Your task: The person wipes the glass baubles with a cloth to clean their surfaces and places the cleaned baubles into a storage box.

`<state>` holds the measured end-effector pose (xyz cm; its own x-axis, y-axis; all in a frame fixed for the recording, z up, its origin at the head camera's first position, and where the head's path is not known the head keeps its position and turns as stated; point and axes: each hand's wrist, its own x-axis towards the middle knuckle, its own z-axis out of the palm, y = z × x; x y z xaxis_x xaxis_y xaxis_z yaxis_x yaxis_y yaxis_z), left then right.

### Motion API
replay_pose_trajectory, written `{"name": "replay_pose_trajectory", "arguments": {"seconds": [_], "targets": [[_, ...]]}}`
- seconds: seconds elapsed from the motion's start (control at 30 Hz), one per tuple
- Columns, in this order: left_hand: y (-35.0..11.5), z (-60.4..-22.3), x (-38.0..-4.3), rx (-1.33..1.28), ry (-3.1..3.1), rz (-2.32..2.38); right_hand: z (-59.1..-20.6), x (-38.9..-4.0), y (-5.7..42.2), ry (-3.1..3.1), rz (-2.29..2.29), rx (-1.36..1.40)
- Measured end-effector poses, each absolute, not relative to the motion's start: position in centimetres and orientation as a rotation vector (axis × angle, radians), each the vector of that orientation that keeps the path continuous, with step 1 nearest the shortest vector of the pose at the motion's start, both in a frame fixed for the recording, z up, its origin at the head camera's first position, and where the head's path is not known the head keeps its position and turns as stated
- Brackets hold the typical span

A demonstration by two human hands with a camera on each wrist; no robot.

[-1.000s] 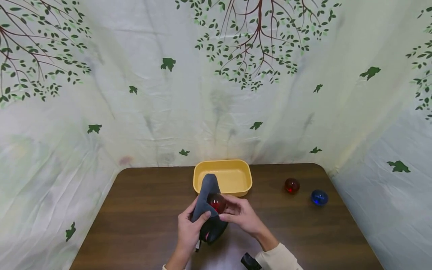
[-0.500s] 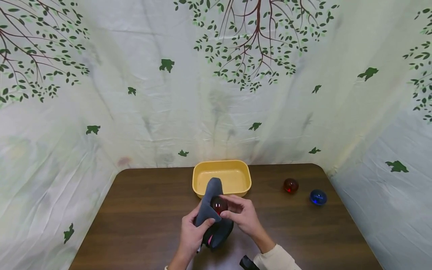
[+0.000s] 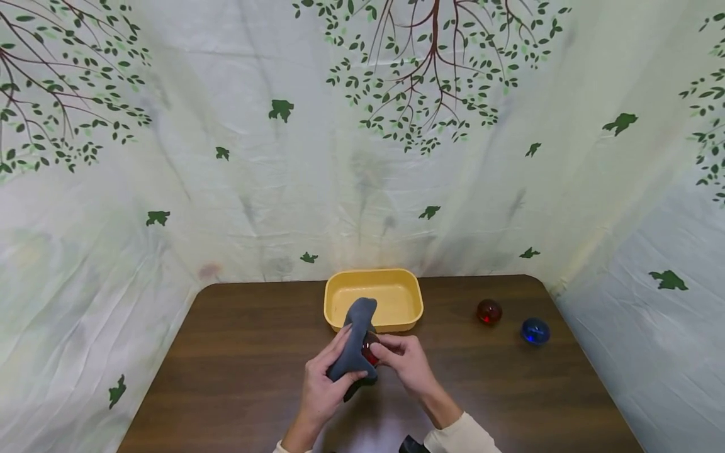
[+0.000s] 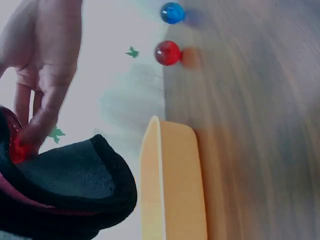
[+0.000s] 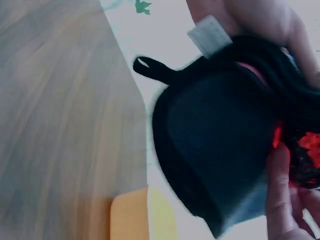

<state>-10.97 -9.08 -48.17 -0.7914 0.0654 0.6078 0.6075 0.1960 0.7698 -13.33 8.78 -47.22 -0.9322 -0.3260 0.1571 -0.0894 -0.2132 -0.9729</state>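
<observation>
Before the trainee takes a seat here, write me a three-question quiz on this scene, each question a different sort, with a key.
1. Multiple choice: how many balls lie on the table, in neither hand?
A) One
B) Two
C) Four

2. True or false: in the head view, the blue ball lies to the right of the yellow tray.

3. Fill in the colour: the left hand grips the dark cloth item while the right hand pinches a ____ ball.

Key:
1. B: the blue ball and the loose red ball.
2. True.
3. Red.
</observation>
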Motion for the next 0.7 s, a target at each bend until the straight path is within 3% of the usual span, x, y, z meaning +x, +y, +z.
{"name": "replay_pose_trajectory", "arguments": {"seconds": [0.37,0.5,0.7], "targets": [[-8.4,-45.7,-10.1,-0.154,-2.06,-2.269,-48.2,-13.7,8.9,1.93,-2.425,-1.117],[-8.6,-45.9,-10.2,-0.172,-2.074,-2.252,-48.3,-13.5,8.8,2.016,-2.397,-1.006],[-9.2,-46.6,-10.3,-0.393,-2.114,-2.017,-47.8,-12.9,8.7,1.991,-2.372,-0.62]]}}
